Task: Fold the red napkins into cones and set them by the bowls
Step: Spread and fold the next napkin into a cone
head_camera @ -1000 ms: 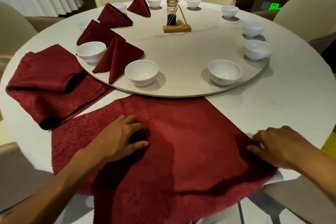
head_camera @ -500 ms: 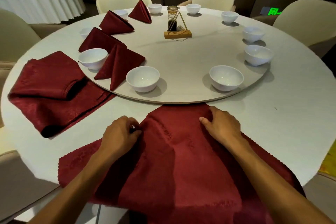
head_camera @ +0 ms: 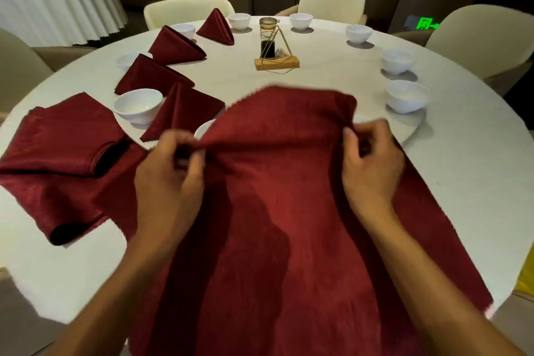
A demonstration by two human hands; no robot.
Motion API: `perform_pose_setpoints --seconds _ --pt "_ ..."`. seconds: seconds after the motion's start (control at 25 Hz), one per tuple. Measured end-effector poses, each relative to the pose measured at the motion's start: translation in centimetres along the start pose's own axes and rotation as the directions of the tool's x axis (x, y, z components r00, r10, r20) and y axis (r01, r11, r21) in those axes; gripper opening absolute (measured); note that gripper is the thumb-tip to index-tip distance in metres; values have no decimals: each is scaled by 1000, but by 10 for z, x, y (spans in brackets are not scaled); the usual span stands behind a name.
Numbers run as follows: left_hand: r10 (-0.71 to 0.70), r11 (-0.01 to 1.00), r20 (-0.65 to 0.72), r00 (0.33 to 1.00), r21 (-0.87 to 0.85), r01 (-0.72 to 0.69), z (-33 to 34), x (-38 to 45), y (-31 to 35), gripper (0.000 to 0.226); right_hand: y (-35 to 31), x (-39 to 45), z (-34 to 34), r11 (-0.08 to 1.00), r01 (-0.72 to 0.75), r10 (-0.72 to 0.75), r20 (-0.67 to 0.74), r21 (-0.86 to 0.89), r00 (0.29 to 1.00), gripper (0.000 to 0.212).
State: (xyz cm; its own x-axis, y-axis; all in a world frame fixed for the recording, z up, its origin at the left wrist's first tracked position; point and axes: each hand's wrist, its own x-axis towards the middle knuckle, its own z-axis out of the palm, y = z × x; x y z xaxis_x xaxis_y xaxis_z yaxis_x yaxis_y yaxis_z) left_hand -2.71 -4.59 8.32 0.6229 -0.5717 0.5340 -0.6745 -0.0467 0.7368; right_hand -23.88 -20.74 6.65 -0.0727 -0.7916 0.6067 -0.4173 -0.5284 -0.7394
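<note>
A large red napkin (head_camera: pixel 277 182) is lifted off the table in front of me, its far edge raised and blurred. My left hand (head_camera: pixel 170 179) pinches its left fold and my right hand (head_camera: pixel 372 165) pinches its right fold. The raised cloth hides two near bowls; only the rim of one (head_camera: pixel 203 130) shows. Several folded red cones (head_camera: pixel 179 115) lie beside white bowls (head_camera: pixel 138 105) along the left of the turntable. More white bowls (head_camera: pixel 407 95) ring the right and far side.
A pile of flat red napkins (head_camera: pixel 63 159) lies on the round table (head_camera: pixel 462 182) at left. A jar in a gold triangular holder (head_camera: pixel 274 49) stands at the turntable's centre. Cream chairs (head_camera: pixel 332 0) surround the table. Another clothed table (head_camera: pixel 57 6) stands far left.
Both hands have gathered the napkin's sides and lifted it up off the table toward the turntable. It lay flat before under my hands. The view has tilted down.
</note>
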Motion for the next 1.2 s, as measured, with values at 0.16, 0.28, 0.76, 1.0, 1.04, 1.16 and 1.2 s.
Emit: perform_pose_setpoints --seconds 0.16,0.28,0.76,1.0,1.04,1.16,1.2 --pt "133 944 266 955 259 -203 24 31 -1 47 2 34 24 970 152 -59 427 -187 902 47" --pt "293 856 692 660 118 -503 15 -24 -31 29 28 -18 -9 933 325 -191 553 -156 811 31" --pt "256 917 896 364 -107 -383 -25 -71 -74 40 69 -73 -105 855 516 -191 891 -55 412 43" --pt "244 946 917 315 -154 -284 -47 -86 -64 21 54 -102 -136 909 405 -230 929 98 291 25" --pt "194 976 951 240 -162 -145 -50 -81 -59 23 48 -91 -135 945 306 -183 963 116 200 26" --pt "77 991 934 348 -111 79 -42 -44 -43 31 29 -36 -109 999 6 -50 983 50 175 30" --pt "47 999 849 526 -47 -13 -34 -28 -40 28 27 -14 -95 999 17 41 939 -50 343 29"
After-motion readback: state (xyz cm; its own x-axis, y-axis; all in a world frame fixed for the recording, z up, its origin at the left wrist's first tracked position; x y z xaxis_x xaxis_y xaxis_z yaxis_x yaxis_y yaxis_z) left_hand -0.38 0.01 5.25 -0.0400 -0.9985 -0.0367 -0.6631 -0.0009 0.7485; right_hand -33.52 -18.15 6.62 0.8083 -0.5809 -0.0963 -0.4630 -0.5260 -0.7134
